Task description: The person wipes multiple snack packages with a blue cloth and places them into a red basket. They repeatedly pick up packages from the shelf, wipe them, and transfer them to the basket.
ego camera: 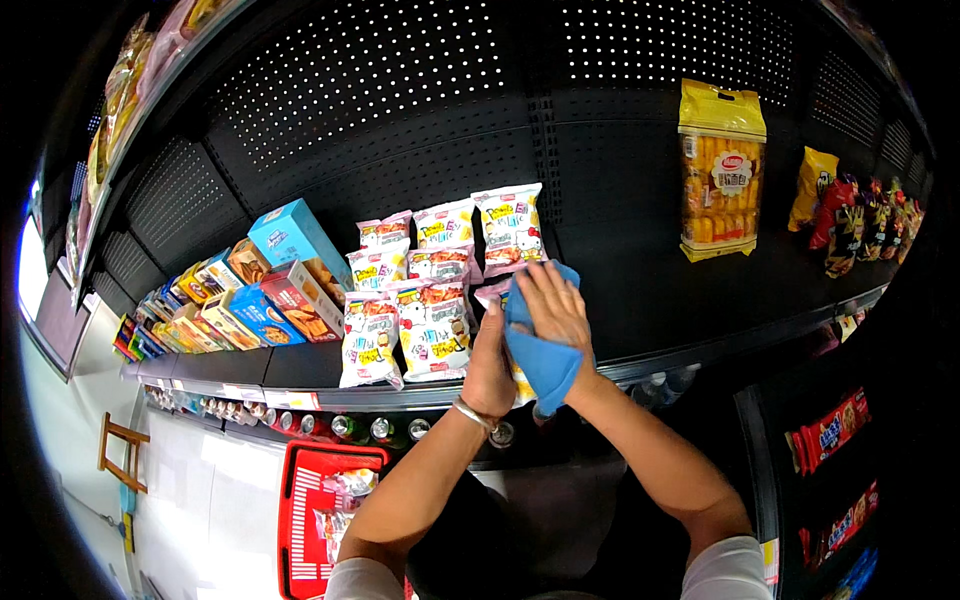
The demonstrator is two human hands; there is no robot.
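My right hand (553,304) has a blue cloth (541,367) under its palm and fingers, laid over the front of a snack bag (493,291). Most of that bag is hidden by the cloth and my hands; its top corner and a bit of its lower edge show. My left hand (489,367), with a bracelet at the wrist, stands upright against the bag's left side, thumb up; its other fingers are hidden. To the left, several matching white and pink snack bags (433,328) with cartoon print stand in rows on the black shelf (622,315).
Boxed biscuits (300,300) line the shelf leftward. At right stand a large yellow bread pack (721,176) and smaller snack bags (840,210). Drink cans (345,427) sit below the shelf lip. A red shopping basket (300,480) holding packets stands lower left, beyond it a wooden stool (120,450).
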